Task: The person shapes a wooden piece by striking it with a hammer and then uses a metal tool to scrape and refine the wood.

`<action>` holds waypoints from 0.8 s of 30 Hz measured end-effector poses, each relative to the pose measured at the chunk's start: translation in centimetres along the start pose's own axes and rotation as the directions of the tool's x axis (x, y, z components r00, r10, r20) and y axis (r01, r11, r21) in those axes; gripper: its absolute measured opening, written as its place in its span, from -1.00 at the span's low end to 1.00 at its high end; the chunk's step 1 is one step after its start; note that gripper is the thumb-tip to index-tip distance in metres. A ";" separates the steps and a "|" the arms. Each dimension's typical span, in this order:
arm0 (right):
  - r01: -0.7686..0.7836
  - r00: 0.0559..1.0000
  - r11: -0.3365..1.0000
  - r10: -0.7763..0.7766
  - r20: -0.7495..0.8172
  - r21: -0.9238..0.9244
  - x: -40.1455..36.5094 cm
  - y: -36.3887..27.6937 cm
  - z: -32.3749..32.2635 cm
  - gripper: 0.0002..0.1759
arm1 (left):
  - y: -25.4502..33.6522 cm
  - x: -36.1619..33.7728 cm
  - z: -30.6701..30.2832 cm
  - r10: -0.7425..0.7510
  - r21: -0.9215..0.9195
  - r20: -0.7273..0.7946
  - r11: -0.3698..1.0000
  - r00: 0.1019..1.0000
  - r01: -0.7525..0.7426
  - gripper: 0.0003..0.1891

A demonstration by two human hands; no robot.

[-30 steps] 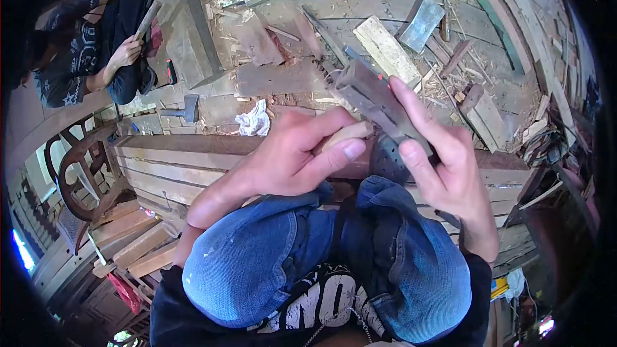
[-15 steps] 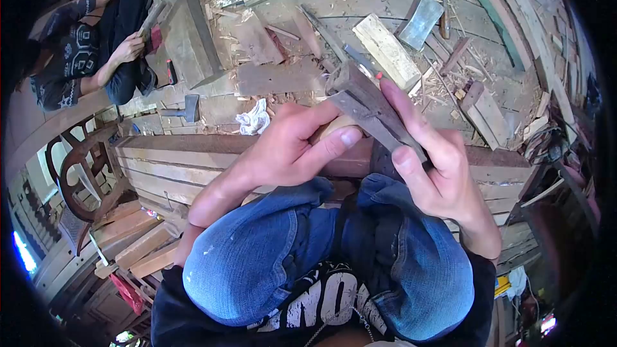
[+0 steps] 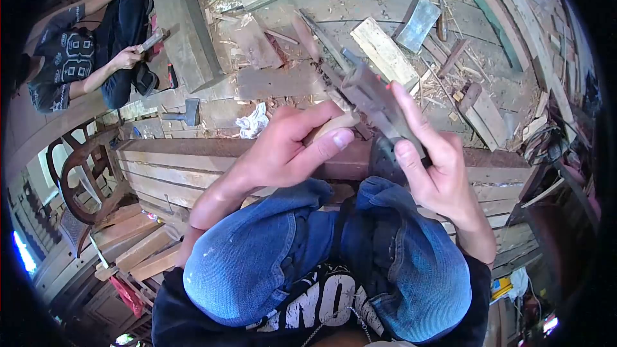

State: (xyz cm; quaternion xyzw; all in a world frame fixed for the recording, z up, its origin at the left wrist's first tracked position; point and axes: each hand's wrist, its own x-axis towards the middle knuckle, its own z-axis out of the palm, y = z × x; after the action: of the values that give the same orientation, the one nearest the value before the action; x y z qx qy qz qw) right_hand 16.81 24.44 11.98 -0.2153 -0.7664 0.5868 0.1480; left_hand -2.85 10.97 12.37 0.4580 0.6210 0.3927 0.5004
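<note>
My left hand (image 3: 286, 144) is wrapped round a pale, rounded wooden piece (image 3: 340, 123), thumb along its top. A thin dark strip (image 3: 337, 97) shows just beyond its tip. Close beside it, my right hand (image 3: 440, 160) grips a long, worn grey-brown piece (image 3: 378, 99), squared at its far end. The thumb presses its near end while the index finger stretches along its right side. Both pieces are over the gap between my bent knees and the chip-strewn floor. A dark rounded thing (image 3: 385, 157) sits below the right hand's piece, partly covered.
At the left, another person's hand (image 3: 126, 58) holds a small block beside a thick beam (image 3: 186, 38). A hatchet-like tool (image 3: 191, 112) and a white cloth (image 3: 252, 122) lie on the floor. Further right are a pale wood block (image 3: 384, 46) and a grey metal blade (image 3: 419, 24).
The grey-brown piece has turned in my right hand, and more of the left hand's pale piece shows. The left hand has barely shifted. The other person's hand and block have moved down.
</note>
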 end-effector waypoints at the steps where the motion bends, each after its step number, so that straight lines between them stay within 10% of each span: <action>1: -0.136 0.988 0.990 0.132 0.081 0.042 0.1 -1.0 -0.9 -0.41 | 0.1 0.0 0.0 0.008 0.010 0.002 1.000 1.000 -0.008 -0.74; 5: 0.179 0.983 0.983 -0.178 -0.047 0.036 0.2 -0.6 1.2 -0.36 | -1.4 -0.2 0.5 0.166 0.080 -0.024 0.983 0.986 -0.163 -0.75; 8: 0.006 0.998 1.000 -0.007 0.069 0.017 -0.8 -0.1 0.3 -0.36 | -0.4 -0.2 1.2 0.036 -0.030 -0.081 0.999 0.996 -0.038 -0.77; 24: 0.095 0.994 0.995 -0.093 -0.062 0.035 -0.3 -0.8 0.4 -0.41 | -0.9 -0.1 1.0 0.047 0.045 -0.035 0.998 0.998 -0.045 -0.78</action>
State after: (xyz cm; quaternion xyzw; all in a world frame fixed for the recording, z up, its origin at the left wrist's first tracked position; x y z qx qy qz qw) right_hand 16.71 23.79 12.69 -0.1937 -0.7595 0.5871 0.2023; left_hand -1.99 10.67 11.38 0.4759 0.6278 0.3986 0.4696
